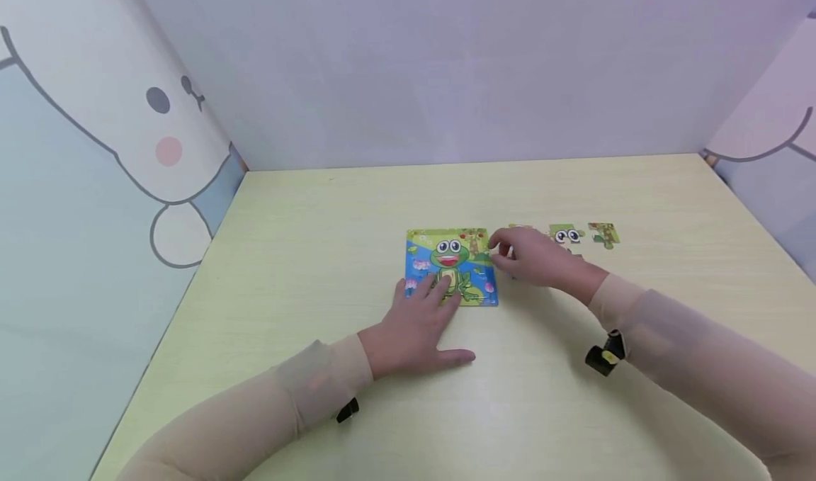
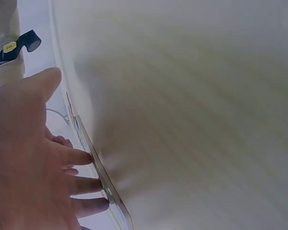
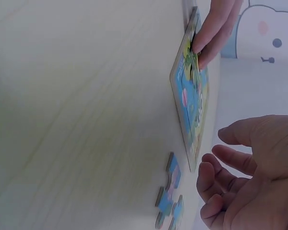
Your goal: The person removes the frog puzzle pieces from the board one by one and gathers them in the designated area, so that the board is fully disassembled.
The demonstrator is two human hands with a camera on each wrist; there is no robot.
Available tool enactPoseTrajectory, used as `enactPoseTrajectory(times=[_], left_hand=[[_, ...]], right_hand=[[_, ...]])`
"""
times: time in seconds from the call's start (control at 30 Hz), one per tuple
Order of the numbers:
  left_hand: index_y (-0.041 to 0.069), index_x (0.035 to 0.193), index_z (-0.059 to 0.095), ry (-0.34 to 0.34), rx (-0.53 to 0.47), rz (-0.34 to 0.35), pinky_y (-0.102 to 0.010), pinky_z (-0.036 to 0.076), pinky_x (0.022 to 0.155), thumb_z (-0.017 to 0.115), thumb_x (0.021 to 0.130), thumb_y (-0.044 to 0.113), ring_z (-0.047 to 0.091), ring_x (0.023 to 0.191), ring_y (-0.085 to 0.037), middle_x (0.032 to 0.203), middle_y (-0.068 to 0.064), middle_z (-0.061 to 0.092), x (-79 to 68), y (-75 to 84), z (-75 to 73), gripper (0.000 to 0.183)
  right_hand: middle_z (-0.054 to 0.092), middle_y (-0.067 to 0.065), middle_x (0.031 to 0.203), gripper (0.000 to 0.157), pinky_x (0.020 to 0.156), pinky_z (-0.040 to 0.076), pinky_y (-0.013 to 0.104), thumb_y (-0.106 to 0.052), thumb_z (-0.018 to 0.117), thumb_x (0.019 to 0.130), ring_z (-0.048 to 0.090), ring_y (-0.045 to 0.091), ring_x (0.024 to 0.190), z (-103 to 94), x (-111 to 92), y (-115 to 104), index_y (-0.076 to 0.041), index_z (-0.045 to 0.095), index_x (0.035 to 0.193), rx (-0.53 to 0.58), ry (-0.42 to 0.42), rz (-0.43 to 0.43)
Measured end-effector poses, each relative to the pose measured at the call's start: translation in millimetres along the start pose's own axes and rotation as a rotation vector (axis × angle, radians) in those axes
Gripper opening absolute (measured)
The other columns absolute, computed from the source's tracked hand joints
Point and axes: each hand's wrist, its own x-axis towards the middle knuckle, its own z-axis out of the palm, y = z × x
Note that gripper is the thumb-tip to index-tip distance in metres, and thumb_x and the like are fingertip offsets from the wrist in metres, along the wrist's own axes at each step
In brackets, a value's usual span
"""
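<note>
A square frog puzzle board (image 1: 478, 272), green and blue, lies flat on the table. My left hand (image 1: 417, 325) rests on its lower left part with straight, spread fingers; the thumb lies out to the right over the table. Just off the board's right edge hovers my right hand (image 1: 529, 258), its fingers loosely bent. In the right wrist view, thumb and fingers of the right hand (image 3: 259, 172) stand apart with nothing between them. Beneath that hand lie loose blue puzzle pieces (image 3: 172, 175), mostly hidden from the head camera.
Right of the board lie more loose pieces: one with frog eyes (image 1: 566, 234) and a green and brown one (image 1: 603, 234). The pale wooden table (image 1: 306, 247) meets a plain wall behind and cartoon-printed walls at both sides.
</note>
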Motion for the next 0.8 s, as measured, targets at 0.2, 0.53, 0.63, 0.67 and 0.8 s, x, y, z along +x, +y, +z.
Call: enactPoseTrajectory(times=[0.2, 0.53, 0.63, 0.67, 0.8], left_hand=[[0.012, 0.158, 0.044, 0.041, 0.037, 0.031, -0.07, 0.033, 0.115, 0.05, 0.094, 0.079, 0.031, 0.156, -0.034, 0.167, -0.013, 0.035, 1.7, 0.1, 2.1, 0.092], [0.013, 0.156, 0.046, 0.049, 0.058, 0.037, -0.069, 0.035, 0.113, 0.05, 0.094, 0.079, 0.035, 0.153, -0.034, 0.164, -0.014, 0.039, 1.7, -0.9, 2.6, 0.091], [0.013, 0.156, 0.046, 0.048, 0.057, 0.041, -0.069, 0.035, 0.114, 0.05, 0.094, 0.079, 0.035, 0.153, -0.035, 0.164, -0.014, 0.039, 2.1, -1.6, 2.9, 0.091], [0.013, 0.156, 0.046, 0.046, 0.055, 0.042, -0.069, 0.034, 0.114, 0.05, 0.094, 0.079, 0.035, 0.154, -0.035, 0.165, -0.014, 0.038, 2.0, -1.6, 2.7, 0.091], [0.012, 0.156, 0.046, 0.05, 0.061, 0.044, -0.07, 0.035, 0.114, 0.05, 0.094, 0.079, 0.035, 0.154, -0.035, 0.165, -0.014, 0.038, 2.5, -1.4, 2.7, 0.091]], right_hand=[[0.068, 0.017, 0.114, 0.034, 0.096, 0.054, 0.049, -0.019, 0.068, 0.101, 0.064, 0.029, 0.103, 12.7, 14, -11, 0.001, 0.067, 0.129, -0.064, -0.081, -0.019], [0.062, 0.019, 0.124, 0.039, 0.099, 0.054, 0.049, -0.023, 0.069, 0.102, 0.062, 0.029, 0.106, 15.4, 15, -20, -0.004, 0.063, 0.136, -0.095, -0.09, 0.016], [0.06, 0.019, 0.126, 0.04, 0.099, 0.054, 0.048, -0.022, 0.069, 0.102, 0.06, 0.028, 0.103, 16.3, 16, -20, -0.004, 0.063, 0.137, -0.103, -0.094, 0.02], [0.06, 0.02, 0.127, 0.041, 0.099, 0.054, 0.048, -0.022, 0.069, 0.102, 0.06, 0.028, 0.104, 16.6, 17, -20, -0.004, 0.062, 0.138, -0.106, -0.094, 0.02], [0.059, 0.02, 0.128, 0.041, 0.099, 0.054, 0.048, -0.021, 0.069, 0.102, 0.06, 0.028, 0.104, 17.3, 17, -20, -0.004, 0.062, 0.138, -0.117, -0.095, 0.016]])
